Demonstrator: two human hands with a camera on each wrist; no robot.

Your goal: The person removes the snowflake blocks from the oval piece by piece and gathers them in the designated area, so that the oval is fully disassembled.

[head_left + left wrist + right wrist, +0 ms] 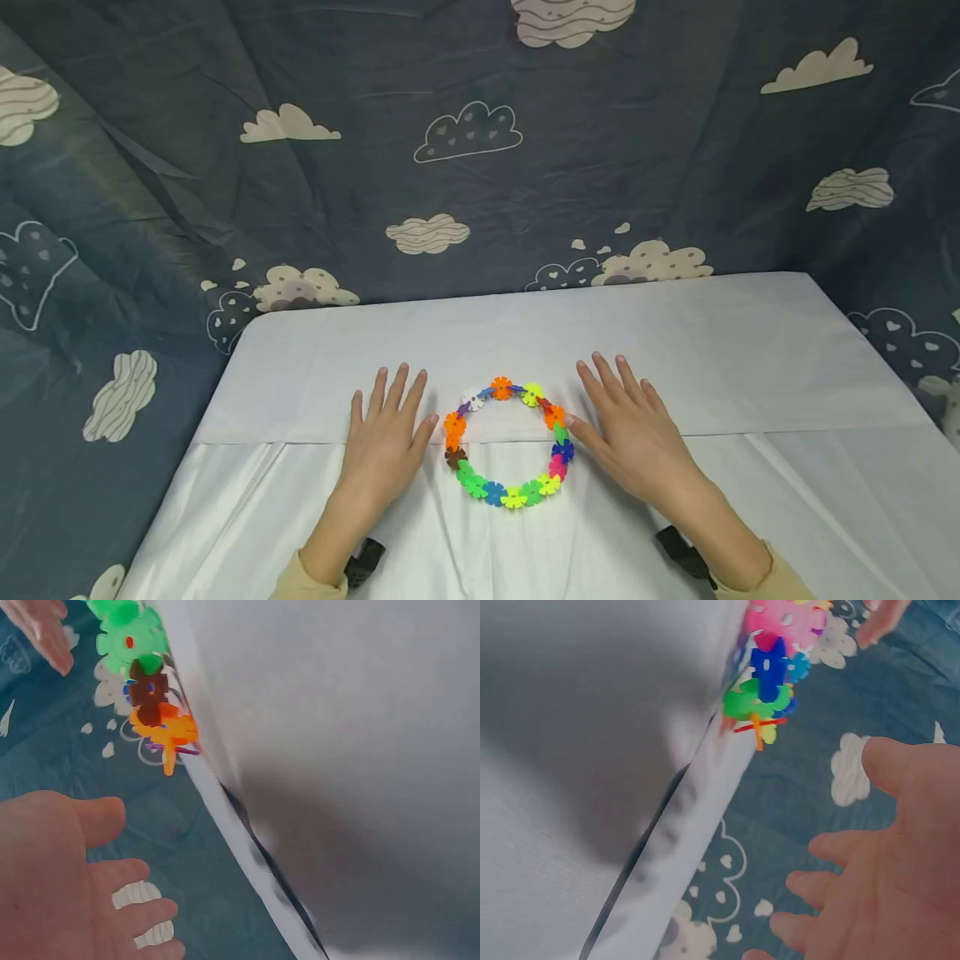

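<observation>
A ring of linked plastic snowflake discs (494, 493) in orange, green, yellow, blue, pink, brown and white lies on the white table, closed all the way round in the head view. To its left, my left hand (384, 450) is spread palm down, the thumb tip near the orange and brown discs. On the other side my right hand (637, 433) is spread likewise, its thumb tip right at the ring's edge by the orange and green discs. Neither hand grips anything. Both wrist views show straight fingers and part of the ring, with green discs (133, 641) and a pink disc (789, 622).
The table's white cloth (600, 333) has a crease running across it and folds toward the front. Behind and at both sides hangs a dark blue curtain (360, 183) with cloud prints. Black wrist straps (365, 562) sit under both forearms, beside beige sleeves (772, 575).
</observation>
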